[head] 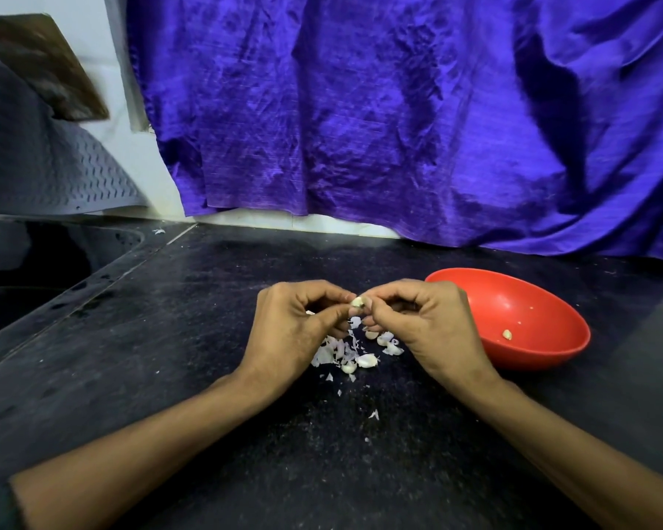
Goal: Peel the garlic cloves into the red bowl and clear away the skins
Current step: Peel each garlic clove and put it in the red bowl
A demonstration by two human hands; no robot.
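The garlic clove (pixel 356 302) sits at the meeting point of both hands, raised above the dark counter (pixel 169 338). The left hand (pixel 295 330) curls its fingers and pinches the clove from the left side, and the right hand (pixel 425 323) pinches it from the right with thumb and fingertips, so the clove shows only as a small pale spot between the two sets of fingertips. Nearest the camera, a few stray flakes of skin (pixel 374 415) lie on the counter between the forearms. Just beneath the hands is a loose pile of skins (pixel 333 353), with some unpeeled cloves (pixel 366 360) among them. To the right, just beside the right hand, stands the red bowl (pixel 544 350), holding a peeled clove (pixel 507 333) and a few small bits. Behind, a purple cloth (pixel 399 109) hangs down to the back of the counter.
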